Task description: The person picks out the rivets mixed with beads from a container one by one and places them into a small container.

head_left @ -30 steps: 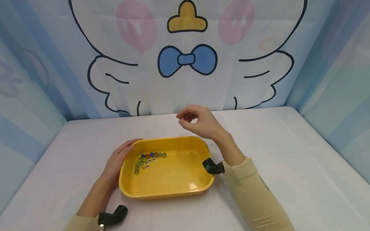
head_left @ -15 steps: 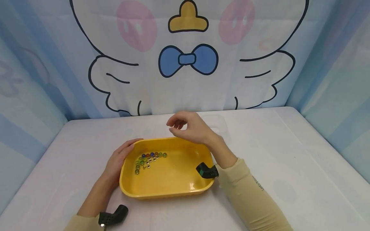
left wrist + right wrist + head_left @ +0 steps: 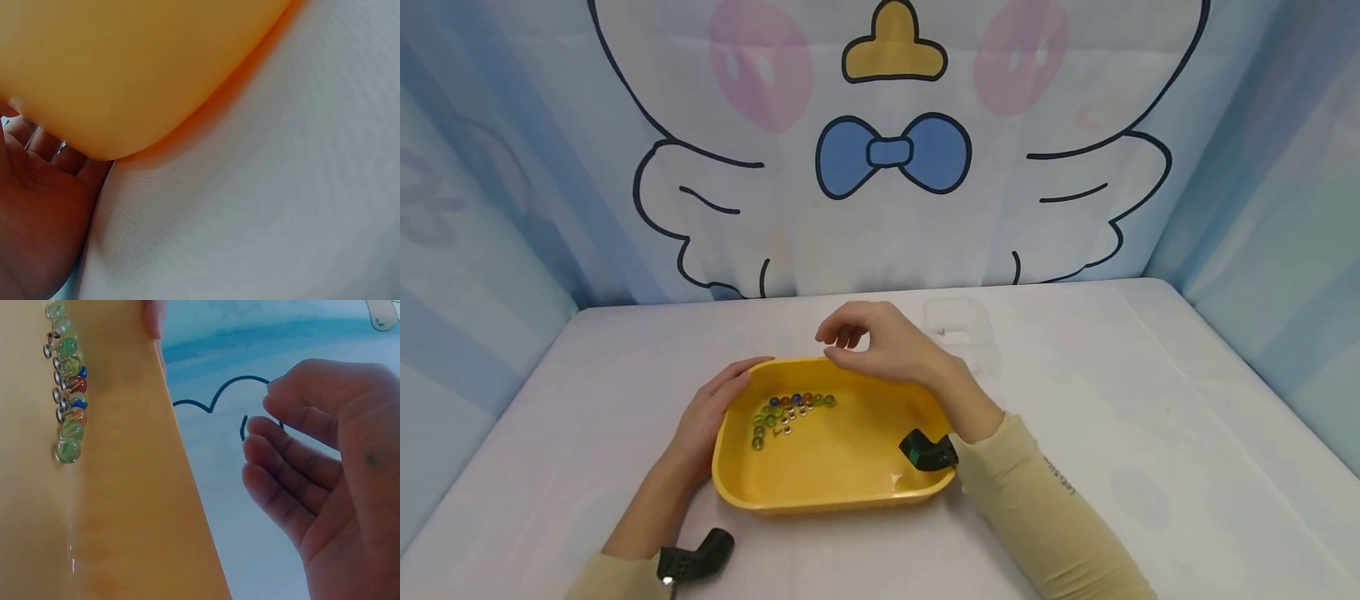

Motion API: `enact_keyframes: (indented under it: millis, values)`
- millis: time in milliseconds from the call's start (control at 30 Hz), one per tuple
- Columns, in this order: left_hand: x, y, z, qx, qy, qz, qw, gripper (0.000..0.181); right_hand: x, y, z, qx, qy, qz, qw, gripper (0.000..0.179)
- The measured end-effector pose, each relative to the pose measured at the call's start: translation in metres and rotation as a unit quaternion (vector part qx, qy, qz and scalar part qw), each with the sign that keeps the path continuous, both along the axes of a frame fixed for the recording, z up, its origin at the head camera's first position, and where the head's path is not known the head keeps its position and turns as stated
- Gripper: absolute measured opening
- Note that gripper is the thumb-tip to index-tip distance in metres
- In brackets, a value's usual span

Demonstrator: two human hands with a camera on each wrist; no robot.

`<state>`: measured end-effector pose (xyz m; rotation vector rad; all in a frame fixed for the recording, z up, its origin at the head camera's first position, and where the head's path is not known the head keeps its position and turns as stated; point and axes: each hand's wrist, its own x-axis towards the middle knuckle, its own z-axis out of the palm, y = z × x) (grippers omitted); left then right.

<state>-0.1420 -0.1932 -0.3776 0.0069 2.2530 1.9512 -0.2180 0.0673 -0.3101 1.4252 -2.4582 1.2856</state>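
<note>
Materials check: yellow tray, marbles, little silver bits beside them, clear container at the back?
Yellow tray: likely molded plastic, glossy; smooth rounded corners, bright glints.
Marbles: probably glass, polished; the green ones look see-through with colour swirls inside.
Silver bits: metallic shine suggests metal, though plated plastic is possible.
Clear container: transparent, probably thin plastic; glass not ruled out.

Yellow tub (image 3: 850, 467), rounded corners, glossy, on the counter (image 3: 1150, 400), apart from its far edge, open side up. Glass marbles (image 3: 771, 421), mostly green, some blue and red-orange, form an L in the tub's far-left corner. Small silvery pieces (image 3: 58, 378) bunched alongside.
</note>
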Motion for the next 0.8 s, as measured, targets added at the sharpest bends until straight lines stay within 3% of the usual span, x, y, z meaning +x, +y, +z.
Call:
enact_keyframes:
  millis: [500, 800]
  values:
    - [-0.002, 0.0, -0.003, 0.004, 0.007, 0.006, 1.0, 0.05, 0.002, -0.012, -0.011, -0.004, 0.005, 0.063, 0.998, 0.016]
    - [-0.002, 0.0, -0.002, 0.005, 0.013, 0.004, 0.9999, 0.048, 0.008, -0.022, -0.014, 0.056, 0.004, 0.103, 0.9931, 0.017]
